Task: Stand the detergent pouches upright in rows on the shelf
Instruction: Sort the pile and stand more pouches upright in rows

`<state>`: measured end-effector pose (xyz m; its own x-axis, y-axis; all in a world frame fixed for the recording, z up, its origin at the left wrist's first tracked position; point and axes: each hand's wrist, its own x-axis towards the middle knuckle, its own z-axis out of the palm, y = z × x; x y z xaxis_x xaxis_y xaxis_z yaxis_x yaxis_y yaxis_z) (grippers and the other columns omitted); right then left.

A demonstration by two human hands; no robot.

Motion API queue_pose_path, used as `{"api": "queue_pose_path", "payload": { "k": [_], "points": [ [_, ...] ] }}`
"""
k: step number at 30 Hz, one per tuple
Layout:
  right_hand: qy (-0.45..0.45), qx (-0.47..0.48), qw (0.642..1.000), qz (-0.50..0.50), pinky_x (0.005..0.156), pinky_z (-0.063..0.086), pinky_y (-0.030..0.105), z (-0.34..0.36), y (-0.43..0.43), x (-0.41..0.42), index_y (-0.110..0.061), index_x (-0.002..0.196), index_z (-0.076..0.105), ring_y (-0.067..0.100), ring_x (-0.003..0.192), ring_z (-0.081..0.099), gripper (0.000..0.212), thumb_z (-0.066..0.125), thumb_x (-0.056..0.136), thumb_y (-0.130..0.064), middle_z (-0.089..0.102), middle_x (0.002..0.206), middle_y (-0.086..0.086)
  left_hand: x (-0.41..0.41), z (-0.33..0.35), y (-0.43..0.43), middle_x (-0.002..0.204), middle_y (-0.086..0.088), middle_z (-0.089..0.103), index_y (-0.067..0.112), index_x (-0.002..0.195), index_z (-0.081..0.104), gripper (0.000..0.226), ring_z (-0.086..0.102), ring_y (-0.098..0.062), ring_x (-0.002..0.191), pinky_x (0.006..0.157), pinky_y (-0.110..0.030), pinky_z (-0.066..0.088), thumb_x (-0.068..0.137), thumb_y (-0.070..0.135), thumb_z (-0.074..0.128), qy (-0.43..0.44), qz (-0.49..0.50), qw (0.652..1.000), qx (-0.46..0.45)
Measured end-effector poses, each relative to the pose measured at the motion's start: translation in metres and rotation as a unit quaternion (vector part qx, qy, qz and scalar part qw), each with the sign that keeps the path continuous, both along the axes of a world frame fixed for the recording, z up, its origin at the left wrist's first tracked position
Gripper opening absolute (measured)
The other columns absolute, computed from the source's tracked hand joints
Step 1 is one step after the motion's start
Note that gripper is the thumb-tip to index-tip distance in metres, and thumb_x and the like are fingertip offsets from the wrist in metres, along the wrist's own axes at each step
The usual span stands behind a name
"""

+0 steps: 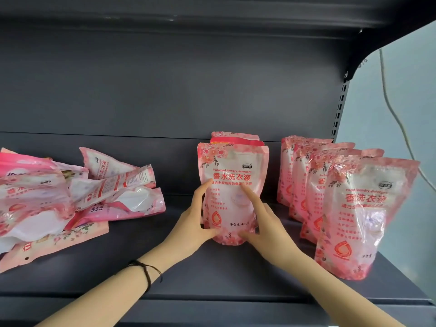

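A pink detergent pouch [232, 175] stands upright at the middle of the dark shelf [212, 274]. My left hand [194, 220] grips its lower left side, thumb on the front near the base. My right hand [263, 223] holds its lower right side, with the index finger laid up the front. At least one more pouch [236, 137] stands right behind it. On the right, a row of several upright pouches [363, 215] runs from the back to the front. A loose pile of pouches [70, 197] lies flat on the left.
The shelf's back panel [165, 90] rises behind the pouches, and an upper shelf [188, 17] hangs overhead. A slotted upright [339, 109] closes the right end, with a cable [391, 107] on the wall beyond. Bare shelf floor lies between the groups and along the front edge.
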<state>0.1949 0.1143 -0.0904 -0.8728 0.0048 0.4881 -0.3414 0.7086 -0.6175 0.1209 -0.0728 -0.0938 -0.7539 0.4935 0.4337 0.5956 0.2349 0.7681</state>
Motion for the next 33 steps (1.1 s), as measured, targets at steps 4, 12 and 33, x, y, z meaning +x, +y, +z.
{"api": "queue_pose_path", "payload": {
  "k": [4,12,33],
  "points": [
    [0.0,0.02,0.999,-0.03,0.069,0.055,0.025,0.003,0.004,-0.004,-0.07,0.133,0.001,0.008,0.091,0.056,0.107,0.066,0.082,-0.002,0.046,0.118,-0.004,-0.005,-0.001,0.012,0.12,0.027,0.036,0.074,0.127,0.004,0.11,0.059,-0.008,0.102,0.066,-0.004,0.048,0.077,0.01,0.078,0.013,-0.002,1.0,0.007],
    [-0.058,0.181,0.975,-0.112,0.056,0.052,0.032,0.016,0.008,0.011,-0.053,0.143,-0.014,0.017,0.065,0.055,0.095,0.056,0.089,-0.017,0.044,0.092,-0.002,-0.007,-0.006,0.022,0.11,0.023,0.048,0.073,0.109,0.011,0.092,0.058,0.013,0.091,0.064,-0.005,0.047,0.079,0.013,0.075,0.021,0.014,1.0,-0.003],
    [-0.153,0.468,0.87,-0.017,0.071,0.051,0.034,0.109,-0.134,-0.035,-0.019,0.094,0.062,0.021,0.086,0.062,0.027,0.053,0.09,-0.045,0.063,0.097,-0.001,-0.025,0.085,-0.224,0.089,0.01,0.063,0.029,0.088,0.058,0.033,0.055,-0.014,0.095,0.082,-0.031,0.038,0.088,0.056,0.039,0.386,0.206,0.761,-0.479]
  ]
}}
